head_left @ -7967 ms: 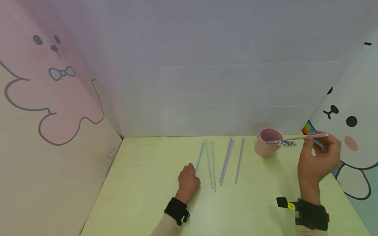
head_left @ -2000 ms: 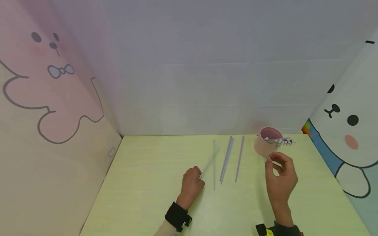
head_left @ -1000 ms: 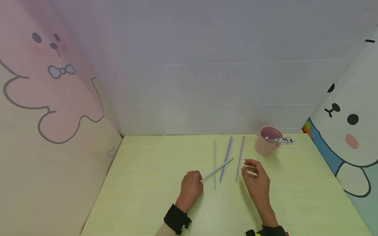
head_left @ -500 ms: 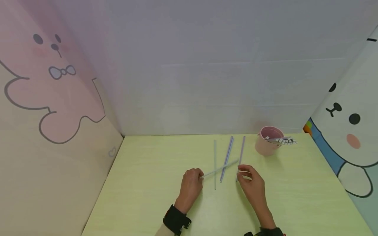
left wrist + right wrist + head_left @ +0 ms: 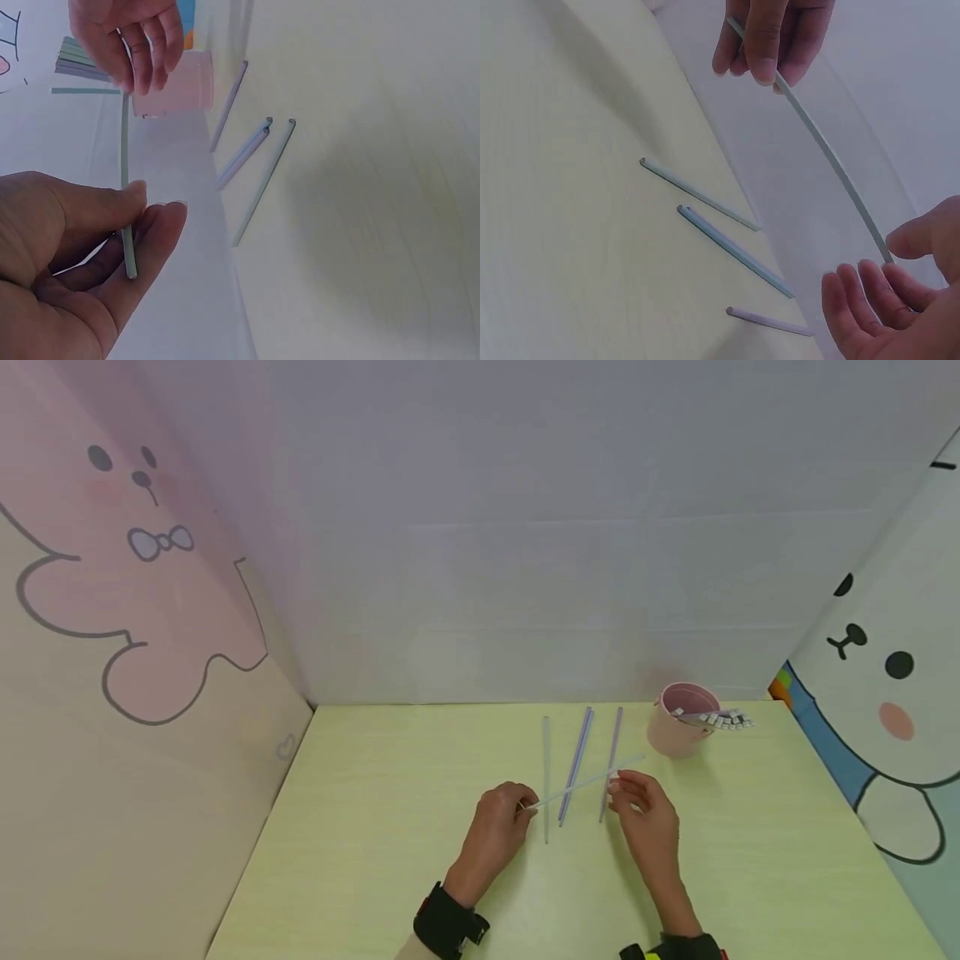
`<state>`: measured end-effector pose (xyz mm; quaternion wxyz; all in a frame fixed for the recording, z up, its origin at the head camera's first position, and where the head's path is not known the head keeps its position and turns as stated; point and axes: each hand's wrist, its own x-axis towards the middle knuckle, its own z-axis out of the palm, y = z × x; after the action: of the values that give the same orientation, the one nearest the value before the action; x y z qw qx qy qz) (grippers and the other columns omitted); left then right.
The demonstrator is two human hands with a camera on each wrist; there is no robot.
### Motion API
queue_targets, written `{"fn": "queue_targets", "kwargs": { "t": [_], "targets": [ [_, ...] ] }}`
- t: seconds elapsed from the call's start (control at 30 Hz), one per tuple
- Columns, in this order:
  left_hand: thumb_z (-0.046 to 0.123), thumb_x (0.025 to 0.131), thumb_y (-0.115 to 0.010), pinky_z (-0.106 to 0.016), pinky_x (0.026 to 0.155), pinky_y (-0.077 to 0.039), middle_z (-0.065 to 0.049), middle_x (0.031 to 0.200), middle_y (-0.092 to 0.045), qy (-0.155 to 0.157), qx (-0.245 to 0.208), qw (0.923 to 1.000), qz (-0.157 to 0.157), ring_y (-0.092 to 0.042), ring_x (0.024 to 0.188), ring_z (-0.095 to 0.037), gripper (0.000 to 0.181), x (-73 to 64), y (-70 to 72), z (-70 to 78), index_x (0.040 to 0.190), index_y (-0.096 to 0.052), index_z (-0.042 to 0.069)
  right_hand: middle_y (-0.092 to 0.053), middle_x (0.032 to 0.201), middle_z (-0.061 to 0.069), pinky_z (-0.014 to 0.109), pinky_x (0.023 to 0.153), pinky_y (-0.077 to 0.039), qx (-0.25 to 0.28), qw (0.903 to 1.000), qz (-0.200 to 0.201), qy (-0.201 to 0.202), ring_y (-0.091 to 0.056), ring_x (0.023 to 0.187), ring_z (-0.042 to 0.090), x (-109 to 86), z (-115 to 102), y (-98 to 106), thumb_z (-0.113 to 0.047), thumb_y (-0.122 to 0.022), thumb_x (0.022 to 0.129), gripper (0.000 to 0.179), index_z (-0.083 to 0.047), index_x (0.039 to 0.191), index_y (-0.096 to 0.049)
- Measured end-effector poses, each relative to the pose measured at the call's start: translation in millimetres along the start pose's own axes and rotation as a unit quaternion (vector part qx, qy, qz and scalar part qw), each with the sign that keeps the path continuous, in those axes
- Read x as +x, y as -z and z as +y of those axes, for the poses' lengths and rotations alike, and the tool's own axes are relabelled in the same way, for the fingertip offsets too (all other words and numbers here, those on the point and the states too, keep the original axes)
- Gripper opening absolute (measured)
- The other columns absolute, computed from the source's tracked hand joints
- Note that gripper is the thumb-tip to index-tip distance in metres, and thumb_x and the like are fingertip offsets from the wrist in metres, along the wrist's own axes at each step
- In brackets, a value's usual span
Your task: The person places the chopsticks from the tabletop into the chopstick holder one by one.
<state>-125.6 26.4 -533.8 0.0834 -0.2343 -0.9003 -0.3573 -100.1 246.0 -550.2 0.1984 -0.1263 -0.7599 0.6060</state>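
A thin pale green straw spans my two hands above the table. My left hand pinches it near its near end between thumb and fingers. At the far part, my right hand has the straw between thumb and index finger, the other fingers loosely curved. Past those fingertips the far end angles sideways in the left wrist view. Beneath lie a pale green straw, a blue and a purple straw side by side, and a single purple straw.
A small pink bucket stands at the back right of the yellow table. A bundle of straws sticks out sideways over its rim. Walls with cartoon animals border the left and right; a plain wall closes the back.
One green and one blue straw have left the table over the eight seconds. My left hand lifted the green one and swung it rightward; my right hand came from the bucket and took its far part.
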Motion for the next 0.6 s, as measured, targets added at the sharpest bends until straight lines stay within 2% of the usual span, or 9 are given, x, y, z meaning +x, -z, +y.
{"fn": "queue_targets", "kwargs": {
  "t": [0.1,0.23,0.3,0.37,0.47,0.6],
  "targets": [
    [0.003,0.083,-0.074,-0.022,0.058,-0.049,-0.002,0.082,-0.067,-0.009,-0.006,0.9999,-0.005,-0.058,0.069,-0.010,0.011,0.0,-1.3,1.3,0.093,-0.071,0.006,-0.067,0.103,0.022,0.020,0.067,-0.058,0.085,0.9964,0.008,-0.002,-0.070,0.081,0.008,1.5,-2,2,-0.007,-0.067,0.091,0.026,0.003,0.115,-0.062],
    [-0.002,0.082,-0.073,-0.022,0.060,-0.051,0.001,0.084,-0.068,-0.024,-0.015,0.9995,-0.012,-0.060,0.072,-0.009,0.013,-0.7,-5.9,0.9,0.089,-0.072,0.009,-0.066,0.098,0.021,0.029,0.070,-0.059,0.214,0.9769,0.002,0.005,-0.072,0.083,0.020,2.4,-7,4,0.005,-0.063,0.090,0.027,0.009,0.116,-0.056],
    [-0.007,0.081,-0.071,-0.023,0.064,-0.053,0.002,0.084,-0.070,-0.029,-0.015,0.9994,-0.011,-0.062,0.076,-0.009,0.019,-1.2,-8.1,0.9,0.086,-0.073,0.011,-0.065,0.095,0.019,0.032,0.071,-0.058,0.239,0.9709,-0.002,0.005,-0.072,0.083,0.025,2.4,-9,5,0.010,-0.062,0.090,0.027,0.011,0.116,-0.055],
    [-0.011,0.079,-0.068,-0.024,0.066,-0.054,0.002,0.085,-0.070,-0.028,-0.012,0.9995,-0.008,-0.064,0.078,-0.009,0.024,-1.4,-10.0,1.2,0.083,-0.073,0.012,-0.064,0.093,0.018,0.032,0.071,-0.059,0.230,0.9732,-0.002,-0.002,-0.071,0.083,0.026,2.1,-10,6,0.010,-0.062,0.090,0.026,0.010,0.115,-0.056],
    [-0.014,0.078,-0.066,-0.025,0.065,-0.053,0.000,0.083,-0.070,-0.015,-0.004,0.9998,-0.011,-0.063,0.076,-0.012,0.024,-1.8,-12.6,1.5,0.080,-0.074,0.008,-0.064,0.096,0.022,0.028,0.069,-0.059,0.173,0.9848,-0.002,-0.021,-0.070,0.084,0.025,0.8,-10,8,0.006,-0.063,0.090,0.023,0.007,0.113,-0.059],
    [-0.014,0.078,-0.065,-0.027,0.062,-0.052,-0.002,0.076,-0.066,0.002,0.015,0.9997,-0.022,-0.061,0.070,-0.015,0.020,-2.1,-18.2,-2.0,0.077,-0.074,0.005,-0.066,0.100,0.020,0.026,0.069,-0.059,0.119,0.9921,-0.022,-0.035,-0.070,0.083,0.017,-2.2,-7,13,0.002,-0.063,0.091,0.023,0.008,0.114,-0.060]
  ]
}}
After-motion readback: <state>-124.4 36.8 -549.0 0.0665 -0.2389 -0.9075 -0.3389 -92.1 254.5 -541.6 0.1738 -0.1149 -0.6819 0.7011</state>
